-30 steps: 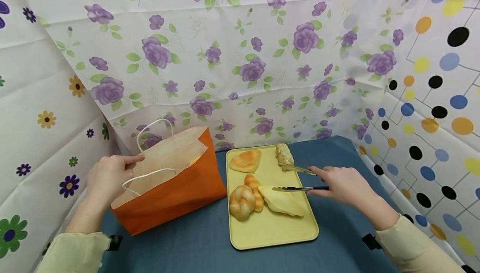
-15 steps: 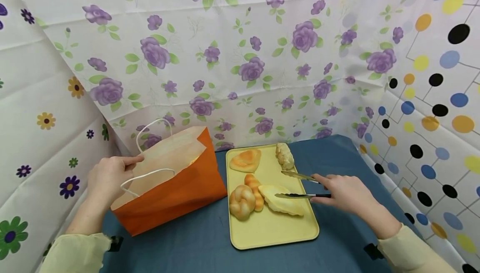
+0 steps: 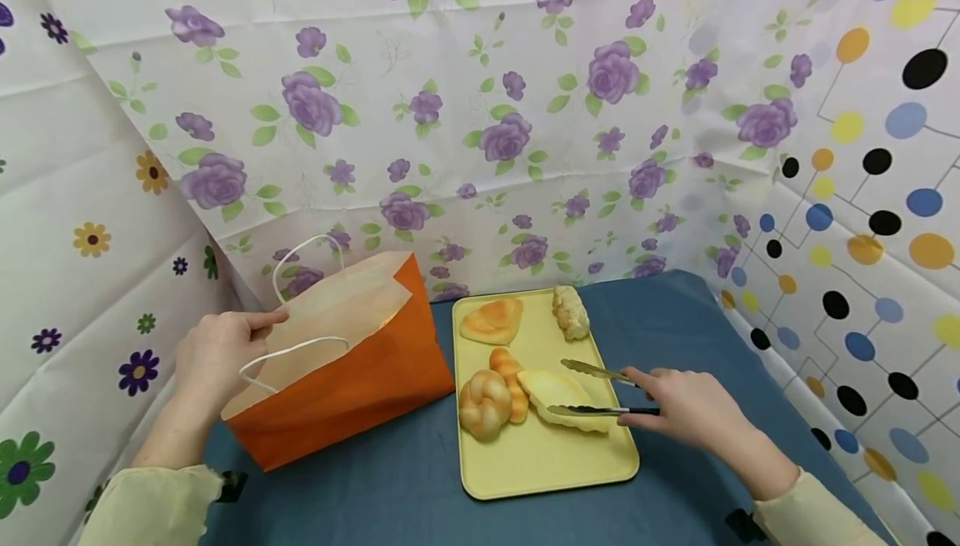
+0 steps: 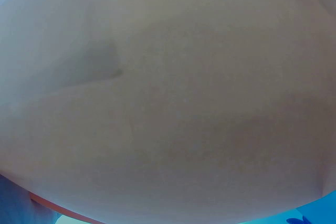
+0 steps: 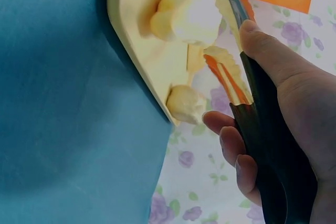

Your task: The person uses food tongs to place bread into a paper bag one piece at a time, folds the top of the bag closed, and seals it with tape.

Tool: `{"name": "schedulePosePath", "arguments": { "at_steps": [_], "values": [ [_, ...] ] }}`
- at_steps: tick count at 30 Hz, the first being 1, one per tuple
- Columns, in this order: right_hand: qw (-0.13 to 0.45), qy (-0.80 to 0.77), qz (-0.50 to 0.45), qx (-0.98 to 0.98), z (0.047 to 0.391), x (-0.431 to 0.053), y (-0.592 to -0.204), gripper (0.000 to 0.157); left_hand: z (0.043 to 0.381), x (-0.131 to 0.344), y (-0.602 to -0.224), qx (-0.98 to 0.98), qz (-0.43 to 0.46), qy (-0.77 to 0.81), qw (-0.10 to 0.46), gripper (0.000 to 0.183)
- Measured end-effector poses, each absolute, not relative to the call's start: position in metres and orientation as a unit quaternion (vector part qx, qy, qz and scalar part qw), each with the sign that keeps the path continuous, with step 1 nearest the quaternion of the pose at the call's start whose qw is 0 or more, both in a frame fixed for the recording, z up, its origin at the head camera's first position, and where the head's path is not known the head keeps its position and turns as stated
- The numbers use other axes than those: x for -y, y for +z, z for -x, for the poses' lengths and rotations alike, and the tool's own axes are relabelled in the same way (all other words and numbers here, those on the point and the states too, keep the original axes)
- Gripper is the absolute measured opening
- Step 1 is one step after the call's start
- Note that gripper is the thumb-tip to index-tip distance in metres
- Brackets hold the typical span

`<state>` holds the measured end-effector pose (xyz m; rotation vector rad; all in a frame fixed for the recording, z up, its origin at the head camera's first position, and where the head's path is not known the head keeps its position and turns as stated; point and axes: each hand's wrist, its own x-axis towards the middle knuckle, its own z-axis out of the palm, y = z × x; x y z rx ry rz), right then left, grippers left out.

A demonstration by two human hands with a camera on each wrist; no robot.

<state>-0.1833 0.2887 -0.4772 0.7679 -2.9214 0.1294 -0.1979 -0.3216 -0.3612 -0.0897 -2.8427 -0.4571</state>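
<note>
My right hand (image 3: pixel 686 408) grips a pair of tongs (image 5: pixel 257 93) by the black handles. The tongs' metal arms are spread, their tips over the large pale yellow bread (image 3: pixel 566 400) and touching nothing else. At the left, my left hand (image 3: pixel 217 354) holds the rim of an orange paper bag (image 3: pixel 360 392) with white handles. The bag's mouth gapes, showing a pale lining; something yellow peeks out inside, mostly hidden. The left wrist view is filled by a blurred, pale close surface. Beside the pale bread lie a knotted roll (image 3: pixel 483 406) and a narrow orange-brown bread (image 3: pixel 512 383).
A yellow tray (image 3: pixel 543 471) bears the breads on a blue cloth (image 3: pixel 352 488). At its back are a flat golden bread (image 3: pixel 491 321) and a lumpy pale bread (image 3: pixel 572 313). Patterned curtains (image 3: pixel 450 112) stand behind and on both sides.
The tongs have drawn away from the lumpy bread toward the front, over the pale yellow bread, which stays in place. My left hand and the bag have hardly moved.
</note>
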Motion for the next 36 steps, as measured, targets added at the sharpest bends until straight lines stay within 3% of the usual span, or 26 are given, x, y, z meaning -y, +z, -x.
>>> {"name": "schedulePosePath", "arguments": {
  "at_steps": [18,36],
  "values": [
    [0.103,0.043,-0.244,0.963,0.173,-0.283,-0.503,0.070,0.197,0.319,-0.364,0.980,0.022,-0.153,0.122,0.037],
    [0.108,0.038,-0.238,0.965,0.174,-0.281,-0.509,0.070,0.197,0.320,-0.365,0.979,0.031,-0.151,0.136,0.035]
  ]
}}
